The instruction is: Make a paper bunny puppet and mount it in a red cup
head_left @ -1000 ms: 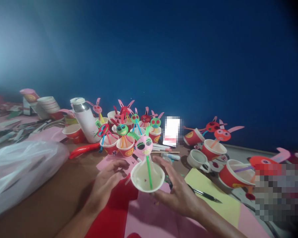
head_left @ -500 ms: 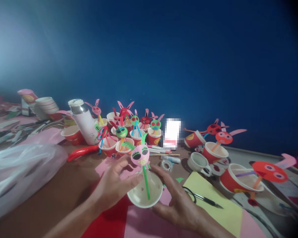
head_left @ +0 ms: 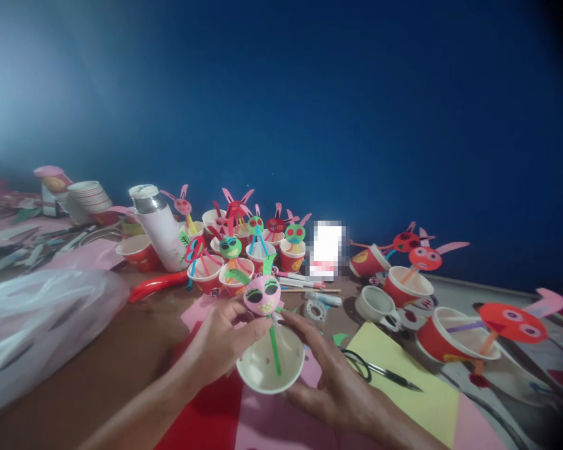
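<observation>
A white-lined paper cup (head_left: 256, 375) is tilted toward me between my hands. Inside stands a green paper strip (head_left: 274, 353) that carries a pink paper head (head_left: 263, 295) with green ears, dark eye patches and a yellowish mouth. My left hand (head_left: 228, 337) is closed at the cup's far left side, its thumb against the strip just under the head and its fingers partly hidden behind. Curved round the cup's right side is my right hand (head_left: 323, 369), which holds it with the thumb below and the fingers along the far rim.
Several cups with paper animal heads (head_left: 230, 248) stand behind, beside a white bottle (head_left: 159, 237). At right are a white mug (head_left: 371, 305), yellow paper (head_left: 394, 400), a black pen (head_left: 394, 377) and more animal cups (head_left: 443, 337). A plastic bag (head_left: 51, 331) lies left, near a red-handled tool (head_left: 157, 287).
The cup and pink head have shifted slightly left with my hands. Both hands keep nearly the same hold, and the surrounding things stay in place.
</observation>
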Available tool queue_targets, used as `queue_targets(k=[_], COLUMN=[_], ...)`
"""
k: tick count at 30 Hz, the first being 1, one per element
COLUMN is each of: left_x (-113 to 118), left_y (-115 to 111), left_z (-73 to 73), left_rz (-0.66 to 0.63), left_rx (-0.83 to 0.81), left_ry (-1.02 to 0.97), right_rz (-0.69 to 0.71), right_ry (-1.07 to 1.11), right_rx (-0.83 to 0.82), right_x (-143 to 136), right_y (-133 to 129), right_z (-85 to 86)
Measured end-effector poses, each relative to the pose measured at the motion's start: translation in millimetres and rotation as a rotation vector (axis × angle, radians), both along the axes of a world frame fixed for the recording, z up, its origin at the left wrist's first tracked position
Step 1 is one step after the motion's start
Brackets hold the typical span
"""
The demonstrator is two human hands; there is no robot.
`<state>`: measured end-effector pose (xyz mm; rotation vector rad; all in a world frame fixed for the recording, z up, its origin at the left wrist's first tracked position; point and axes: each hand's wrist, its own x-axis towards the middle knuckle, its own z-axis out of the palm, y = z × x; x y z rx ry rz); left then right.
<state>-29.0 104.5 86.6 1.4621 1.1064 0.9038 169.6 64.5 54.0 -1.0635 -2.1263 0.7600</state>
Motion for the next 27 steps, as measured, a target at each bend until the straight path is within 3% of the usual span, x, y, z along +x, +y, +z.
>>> queue_targets(k=[6, 15, 21, 27], left_x=[-2, -4, -5, 3], left_y=[0, -4, -5, -6], left_z=[2.6, 8.9, -3.5, -23.3], left_rz=[-0.014, -0.158, -0.046, 0.027], left_rx=[-0.009, -0.102, -0.074, 0.021], left_ry=[0.025, -0.189, -0.161, -0.091], right_rz=[-0.012, 0.052, 0.043, 0.07], right_ry=[0.026, 0.18, 0.099, 0.159], right_rx=[-0.057, -0.133, -0.112, -0.151], right_x=[2, -1, -1, 2], right_y=[-1, 3, 1, 6], right_z=[-2.8, -3.1, 3.3, 3.8])
